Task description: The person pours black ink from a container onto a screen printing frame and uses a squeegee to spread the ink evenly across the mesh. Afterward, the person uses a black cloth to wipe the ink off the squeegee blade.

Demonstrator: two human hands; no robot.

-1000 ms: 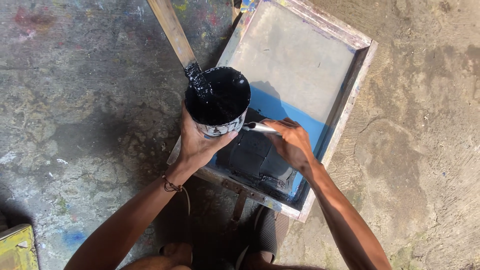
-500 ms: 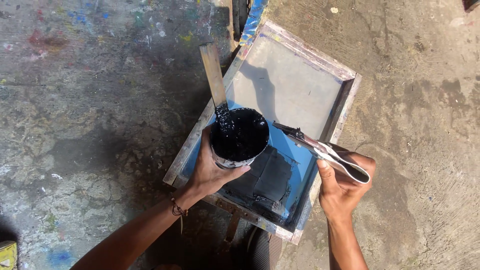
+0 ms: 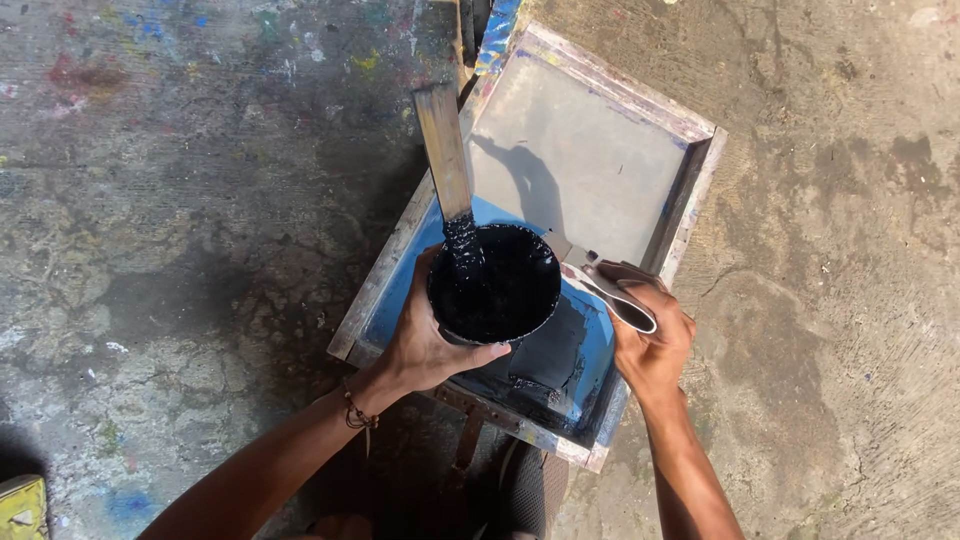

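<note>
My left hand (image 3: 425, 345) grips a round cup of black ink (image 3: 495, 283) from the side and holds it over the near part of a wooden-framed printing screen (image 3: 700, 170). A flat wooden stick (image 3: 443, 160) stands in the cup, its lower end coated in black ink. My right hand (image 3: 650, 335) is closed on the white handle of a scraper (image 3: 610, 290), whose tip reaches the cup's right rim. Under the cup the screen's mesh shows blue tape and a dark ink patch (image 3: 555, 365).
The screen lies on a rough concrete floor (image 3: 180, 230) stained with paint specks. A yellow-green object (image 3: 20, 505) sits at the bottom left corner. My legs show under the screen's near edge.
The cup has risen a little and the stick now leans further up and left. My right hand has brought the scraper in from the right until its tip meets the cup's rim.
</note>
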